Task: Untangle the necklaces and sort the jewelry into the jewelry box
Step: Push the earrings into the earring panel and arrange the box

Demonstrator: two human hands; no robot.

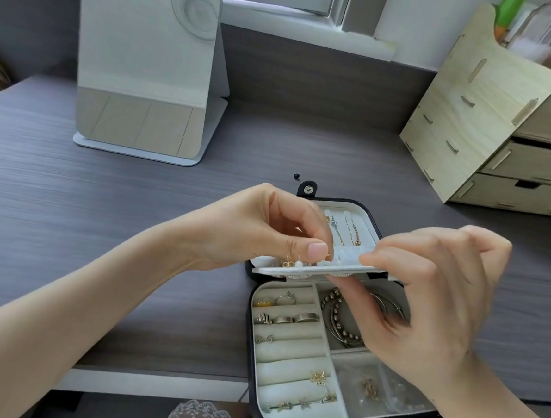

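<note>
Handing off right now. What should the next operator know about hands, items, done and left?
Left hand pinches a small piece, likely an earring, at the panel. Right hand grips the panel's right end.
Box open at the desk edge; necklaces hang in the lid, rings in the rolls, bracelets in the upper right compartment.
Done: most pieces sorted. Left: seat this piece, lower the panel, collect the dark bead behind the box.

1. No readable text, label, brand, number or sign on the jewelry box (289, 353), the mirror (147, 66) or the wooden drawer unit (473, 109).
</note>
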